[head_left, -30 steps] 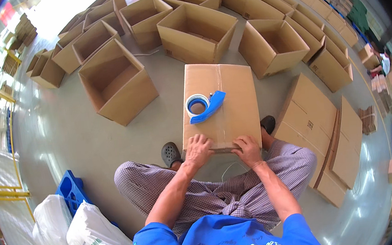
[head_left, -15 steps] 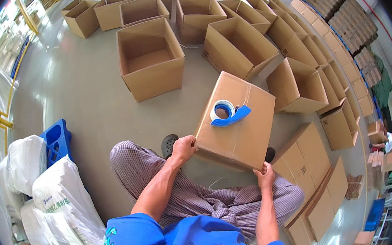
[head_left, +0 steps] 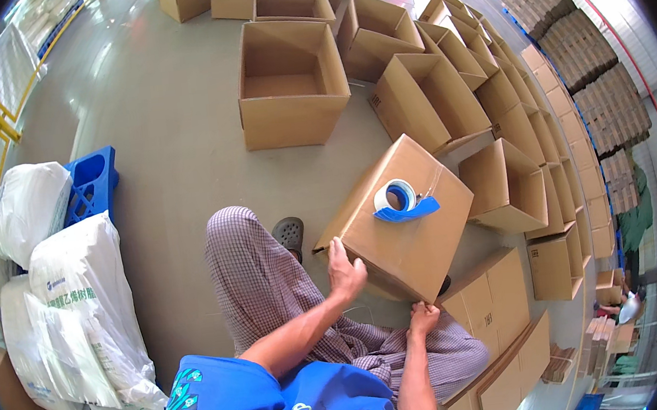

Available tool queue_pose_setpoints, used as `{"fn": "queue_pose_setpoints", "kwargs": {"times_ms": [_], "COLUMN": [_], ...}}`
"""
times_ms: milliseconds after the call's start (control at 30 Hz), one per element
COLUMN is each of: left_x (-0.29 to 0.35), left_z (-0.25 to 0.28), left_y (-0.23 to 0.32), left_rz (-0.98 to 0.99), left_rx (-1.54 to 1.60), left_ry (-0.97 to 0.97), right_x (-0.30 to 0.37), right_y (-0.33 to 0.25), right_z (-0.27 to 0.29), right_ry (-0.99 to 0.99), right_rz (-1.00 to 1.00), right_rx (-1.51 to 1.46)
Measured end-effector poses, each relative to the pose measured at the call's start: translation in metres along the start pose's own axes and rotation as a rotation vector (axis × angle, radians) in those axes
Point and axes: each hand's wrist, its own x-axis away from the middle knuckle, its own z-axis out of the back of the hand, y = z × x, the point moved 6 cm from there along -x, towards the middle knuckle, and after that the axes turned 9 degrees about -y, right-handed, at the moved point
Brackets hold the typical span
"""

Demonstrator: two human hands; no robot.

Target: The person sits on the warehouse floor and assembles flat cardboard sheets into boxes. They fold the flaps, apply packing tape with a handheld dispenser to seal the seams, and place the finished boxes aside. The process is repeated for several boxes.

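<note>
A closed cardboard box (head_left: pixel 404 237) sits on the floor in front of my crossed legs, tilted, its left side lifted a little. On its top lies a roll of white tape on a blue tape dispenser (head_left: pixel 402 200). My left hand (head_left: pixel 345 273) holds the near left side of the box, index finger pointing up and thumb apart. At the near corner, my right hand (head_left: pixel 423 319) pinches the lower edge, fingers closed. The box hides its underside and part of my fingertips.
Several open cardboard boxes (head_left: pixel 292 85) stand in rows ahead and to the right. Flattened cartons (head_left: pixel 486 292) lie by my right knee. White sacks (head_left: pixel 86 294) and a blue plastic pallet (head_left: pixel 94 181) are on the left. Stacked cardboard (head_left: pixel 580 42) lines the far right.
My left hand has shifted from the box's left corner onto its near side. The box has turned and tipped slightly. My right hand stays at the near corner; the whole view has swung.
</note>
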Motion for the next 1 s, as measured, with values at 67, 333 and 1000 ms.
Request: {"fn": "queue_pose_setpoints", "kwargs": {"times_ms": [67, 333, 1000], "left_x": [0.018, 0.039, -0.053], "left_z": [-0.014, -0.042, -0.016], "left_y": [0.001, -0.007, -0.028], "left_rz": [0.039, 0.01, 0.395], "left_rx": [0.138, 0.245, 0.173], "left_ry": [-0.025, -0.287, -0.081], "right_x": [0.022, 0.033, -0.027], "right_y": [-0.028, -0.032, 0.006], "right_z": [-0.032, -0.081, -0.054], "right_ry": [0.007, -0.428, 0.046], "right_rz": [-0.084, -0.327, -0.442], "right_rx": [0.008, -0.291, -0.737]}}
